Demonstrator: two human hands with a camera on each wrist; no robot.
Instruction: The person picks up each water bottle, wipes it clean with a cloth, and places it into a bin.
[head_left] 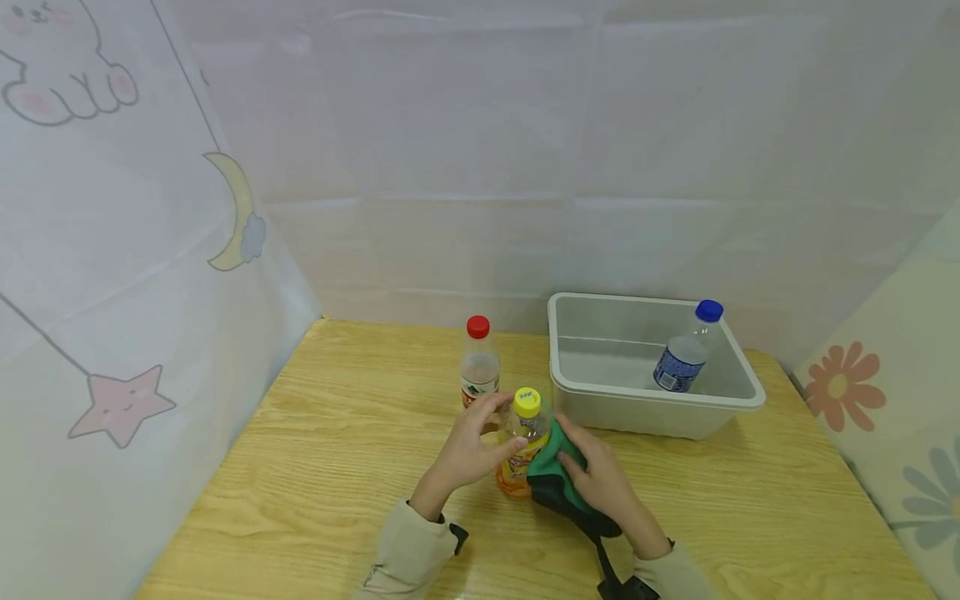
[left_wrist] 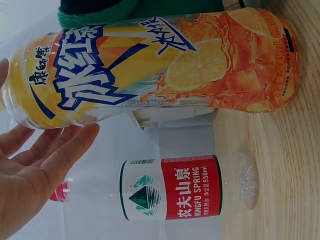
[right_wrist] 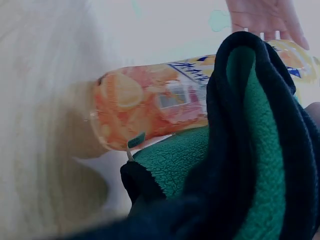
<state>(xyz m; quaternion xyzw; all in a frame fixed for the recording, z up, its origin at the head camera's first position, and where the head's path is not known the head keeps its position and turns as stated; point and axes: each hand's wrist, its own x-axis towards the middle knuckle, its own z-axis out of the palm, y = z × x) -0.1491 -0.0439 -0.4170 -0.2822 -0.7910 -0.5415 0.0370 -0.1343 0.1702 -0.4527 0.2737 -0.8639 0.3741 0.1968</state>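
A yellow-capped iced tea bottle [head_left: 517, 468] with an orange label stands upright on the table. My left hand [head_left: 468, 450] grips it near the shoulder, with the thumb on the near side and the fingers on the far side. In my right hand [head_left: 606, 483] is a green fleece cloth [head_left: 572, 454] with black edging, held against the bottle's right side. The cloth hides part of the right fingers. Just behind the tea bottle stands a red-capped water bottle [head_left: 480, 367], its red and white label plain in the left wrist view [left_wrist: 192, 192].
A pale grey plastic bin [head_left: 630, 408] sits at the table's back right. Inside it leans a blue-capped bottle [head_left: 681, 360] with a blue label. The wooden table [head_left: 337, 467] meets a white cloth backdrop [head_left: 450, 167] at the back and left.
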